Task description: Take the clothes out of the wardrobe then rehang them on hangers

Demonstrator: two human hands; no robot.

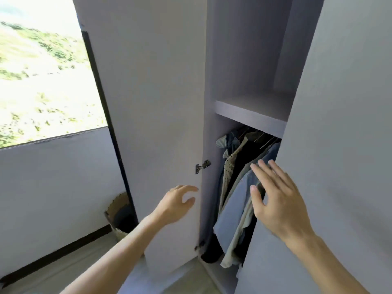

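A white wardrobe (252,113) stands with its left door (148,124) swung open and its right door (339,166) partly open. Several clothes (235,198) hang on hangers under a shelf: a light blue shirt, a dotted beige garment, dark items. My left hand (176,204) hovers by the left door's inner edge, fingers loosely spread, holding nothing. In front of the hanging clothes, near the right door's edge, my right hand (275,200) is raised with its fingers straight and spread. It holds nothing.
The shelf (250,115) above the clothes carries nothing that I can see. A window (42,71) is at the left. A woven basket (121,215) stands on the floor behind the left door, against the low wall.
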